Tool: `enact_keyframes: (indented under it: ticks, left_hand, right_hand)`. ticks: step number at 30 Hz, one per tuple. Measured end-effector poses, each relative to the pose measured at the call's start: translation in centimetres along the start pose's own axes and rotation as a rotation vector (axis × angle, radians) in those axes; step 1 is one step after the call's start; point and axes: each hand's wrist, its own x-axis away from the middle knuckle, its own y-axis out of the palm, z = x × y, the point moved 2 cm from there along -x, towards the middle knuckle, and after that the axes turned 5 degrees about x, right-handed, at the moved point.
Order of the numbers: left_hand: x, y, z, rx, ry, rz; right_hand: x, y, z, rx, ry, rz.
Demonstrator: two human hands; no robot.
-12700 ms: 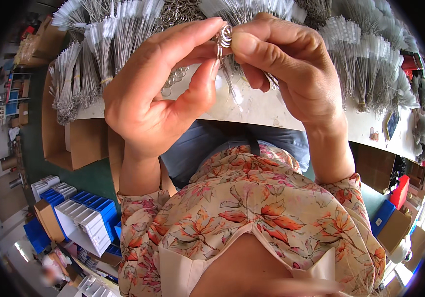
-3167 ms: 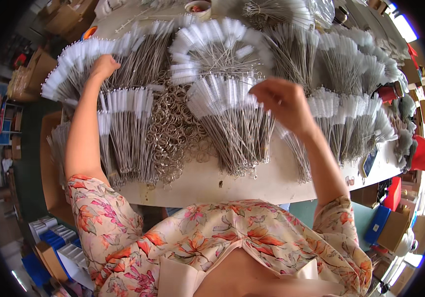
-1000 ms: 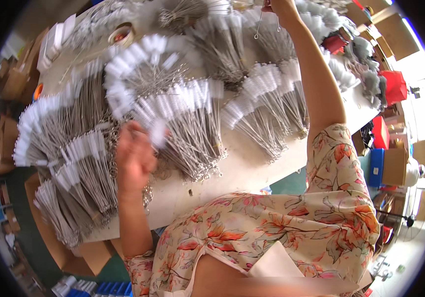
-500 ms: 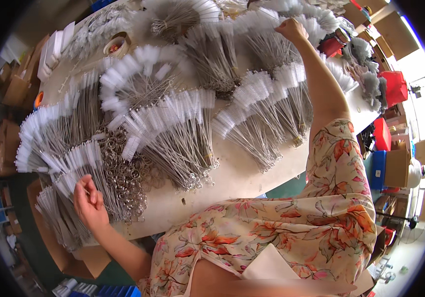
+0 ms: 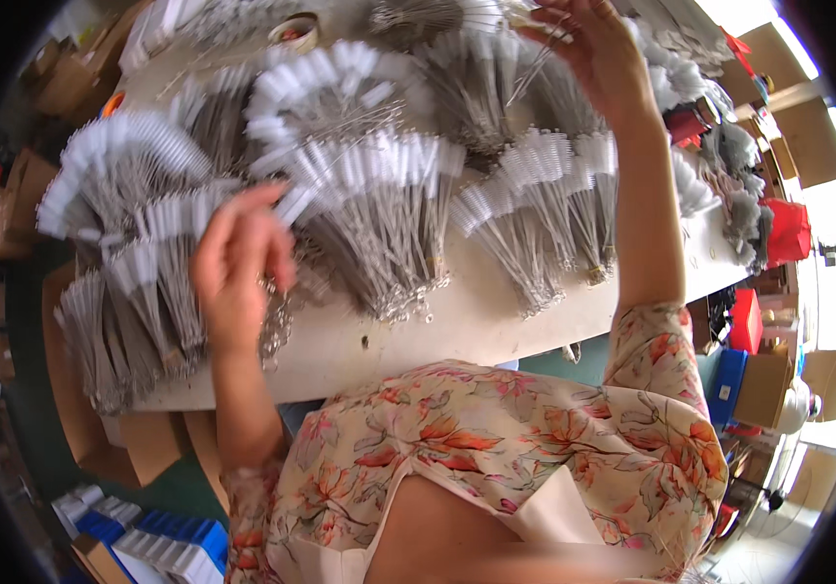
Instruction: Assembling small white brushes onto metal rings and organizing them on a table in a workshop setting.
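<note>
Bundles of white-bristled bottle brushes (image 5: 369,214) with thin wire stems lie fanned across the table. At the far right of the bundles, my right hand (image 5: 601,58) is raised and closed on a few bottle brushes, whose wire stems (image 5: 538,70) stick out below its fingers toward the left. My left hand (image 5: 241,258) hovers over the near left bundles, above the pile of metal rings (image 5: 277,326) that it partly hides. Its fingers are apart, loosely bent and slightly blurred, and nothing shows in them.
A roll of tape (image 5: 294,32) lies at the back. Grey and white bristly heaps (image 5: 729,146) line the right side. An open cardboard box (image 5: 136,448) stands below the table's left end, with blue and white boxes (image 5: 160,535) on the floor nearby.
My left hand has moved right and farther over the table. My right hand has lifted away from the far bundle, now with brush stems in it. The view has shifted.
</note>
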Motion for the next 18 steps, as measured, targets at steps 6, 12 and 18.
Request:
enact_keyframes:
  ticks: [6,12,18]
  left_hand:
    - [-3.0,5.8,0.0,-0.097,0.145,-0.172]
    - [-0.2,2.1,-0.1,-0.197,0.688,0.177]
    - [3.8,3.3,-3.5,-0.46,0.813,0.003]
  right_hand:
    - [7.6,14.2,3.4,-0.106,0.225,-0.285]
    - [9.7,13.0,5.6,0.418,-0.159,0.019]
    - [13.4,17.1,10.7,-0.646,0.412,0.001]
